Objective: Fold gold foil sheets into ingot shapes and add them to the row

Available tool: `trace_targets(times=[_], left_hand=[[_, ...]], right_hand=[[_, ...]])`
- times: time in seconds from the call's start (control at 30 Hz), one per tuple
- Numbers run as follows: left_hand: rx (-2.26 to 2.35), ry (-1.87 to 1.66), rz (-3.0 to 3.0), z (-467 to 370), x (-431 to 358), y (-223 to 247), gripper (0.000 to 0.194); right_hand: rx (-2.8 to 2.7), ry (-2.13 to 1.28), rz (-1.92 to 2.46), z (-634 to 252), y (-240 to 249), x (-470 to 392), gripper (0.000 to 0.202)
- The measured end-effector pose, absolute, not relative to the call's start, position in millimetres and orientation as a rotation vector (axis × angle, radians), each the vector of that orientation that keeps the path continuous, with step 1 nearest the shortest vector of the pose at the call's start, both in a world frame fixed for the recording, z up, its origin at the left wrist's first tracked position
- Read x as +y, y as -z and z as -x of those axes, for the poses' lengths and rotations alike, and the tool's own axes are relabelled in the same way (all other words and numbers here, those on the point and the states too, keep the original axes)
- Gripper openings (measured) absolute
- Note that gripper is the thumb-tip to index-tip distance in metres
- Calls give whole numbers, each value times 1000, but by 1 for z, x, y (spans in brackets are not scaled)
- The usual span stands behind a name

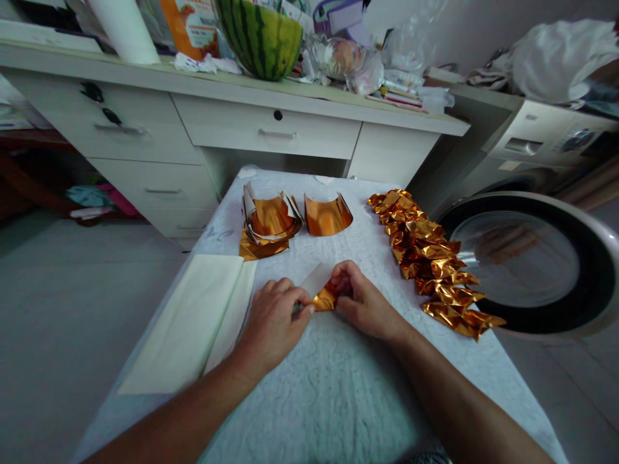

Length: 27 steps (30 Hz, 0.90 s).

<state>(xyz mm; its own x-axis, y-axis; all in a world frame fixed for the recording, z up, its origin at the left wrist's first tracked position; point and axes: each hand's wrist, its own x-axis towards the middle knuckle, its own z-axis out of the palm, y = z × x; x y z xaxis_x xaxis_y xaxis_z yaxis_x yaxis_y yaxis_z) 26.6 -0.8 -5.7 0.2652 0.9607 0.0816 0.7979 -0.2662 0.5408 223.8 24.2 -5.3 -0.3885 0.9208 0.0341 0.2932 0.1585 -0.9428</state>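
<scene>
Between my two hands is a small piece of gold foil paper, partly folded, with a pale side showing behind. My left hand pinches its left end between thumb and forefinger. At the other end, my right hand closes its fingertips on the foil. Beyond them stands a curled stack of gold foil sheets, and beside it a single curved gold sheet. A row of folded, crinkled gold foil pieces runs along the table's right side.
White paper sheets lie at the left of the cloth-covered table. Behind is a drawer desk carrying a cut watermelon and bags. An open washing machine door juts out at right.
</scene>
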Motion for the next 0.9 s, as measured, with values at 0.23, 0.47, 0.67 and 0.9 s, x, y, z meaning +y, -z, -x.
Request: trace_targets(times=[0.23, 0.47, 0.67, 0.9], left_hand=[[1586, -565, -2188, -28, 1, 5, 5], [1662, -613, -2173, -30, 0, 5, 11], [1735, -688, -2195, -31, -1, 11, 41], [1661, -773, -2166, -28, 0, 14, 47]], right_hand=[[-1933, -552, 1494, -229, 12, 38, 22], [-2097, -459, 1629, -222, 9, 37, 23], [-2040, -555, 1589, -219, 3, 36, 19], [-1754, -1048, 1329, -225, 4, 35, 19]])
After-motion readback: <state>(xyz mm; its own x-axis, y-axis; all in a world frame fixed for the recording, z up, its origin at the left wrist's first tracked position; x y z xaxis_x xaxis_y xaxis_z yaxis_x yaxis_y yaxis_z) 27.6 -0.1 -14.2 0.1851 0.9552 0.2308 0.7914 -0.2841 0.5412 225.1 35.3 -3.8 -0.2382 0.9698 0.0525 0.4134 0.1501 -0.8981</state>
